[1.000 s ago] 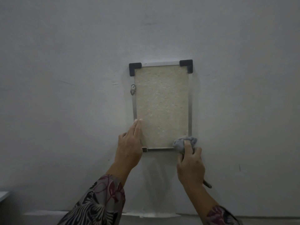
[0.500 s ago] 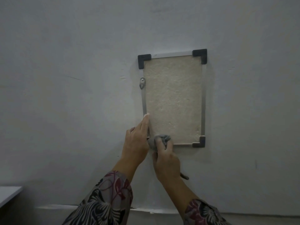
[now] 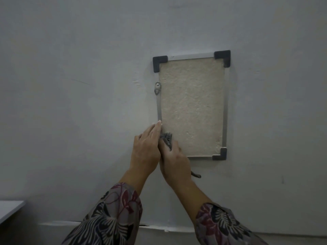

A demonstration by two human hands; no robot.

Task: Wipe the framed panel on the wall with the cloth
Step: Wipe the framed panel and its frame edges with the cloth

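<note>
A framed panel (image 3: pixel 192 105) hangs on the grey wall: a beige rough face inside a thin metal frame with dark corner caps. My right hand (image 3: pixel 174 163) grips a bunched grey cloth (image 3: pixel 166 138) and presses it on the panel's lower left part, next to the left frame bar. A tail of the cloth (image 3: pixel 196 175) sticks out below that hand. My left hand (image 3: pixel 146 147) lies flat on the wall beside the frame, fingers together, fingertips touching the left bar. The two hands hide the lower left corner.
A small metal hanger with a screw (image 3: pixel 157 88) sits on the frame's left bar near the top. The corner of a white surface (image 3: pixel 9 208) shows at the bottom left. A pale ledge (image 3: pixel 159 228) runs along the foot of the wall.
My right hand carried the cloth from the panel's lower right corner leftward along the bottom edge, then up the left side. My left hand stayed on the left bar.
</note>
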